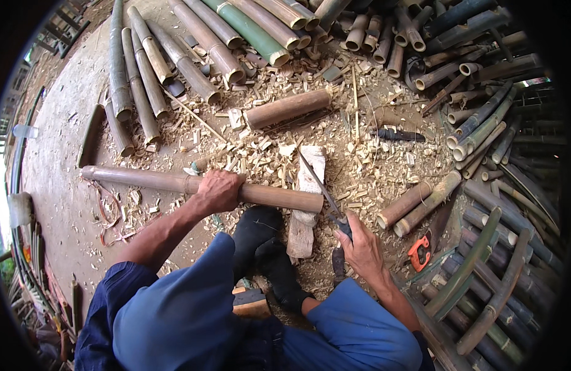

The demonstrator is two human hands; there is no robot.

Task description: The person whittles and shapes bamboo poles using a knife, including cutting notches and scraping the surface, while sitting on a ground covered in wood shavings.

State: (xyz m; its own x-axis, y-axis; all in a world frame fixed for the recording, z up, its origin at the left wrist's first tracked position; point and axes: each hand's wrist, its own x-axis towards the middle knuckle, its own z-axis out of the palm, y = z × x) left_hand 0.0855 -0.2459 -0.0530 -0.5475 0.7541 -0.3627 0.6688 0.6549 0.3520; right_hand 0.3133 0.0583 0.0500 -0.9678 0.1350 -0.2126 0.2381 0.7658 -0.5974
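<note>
My left hand (220, 190) is wrapped over a brown bamboo pole (276, 197) that lies crosswise in front of me. The pole's right end rests over a pale, worn wooden block (311, 170); its other end stretches out to the left. In my right hand (362, 247) is a knife (314, 175) with a long, narrow dark blade, its tip pointing up and left across the block. The blade stands just beyond the pole's cut end. Below the right hand a dark, handle-like piece (339, 263) lies near my knee; its kind I cannot make out.
Pale wood chips (260, 154) cover the ground around a short bamboo length (288, 108). Bamboo poles (217, 49) lie at the back, with stacks (483, 247) along the right. A saw with an orange handle (419, 252) lies at right. My dark-shod feet (257, 238) are beside the block.
</note>
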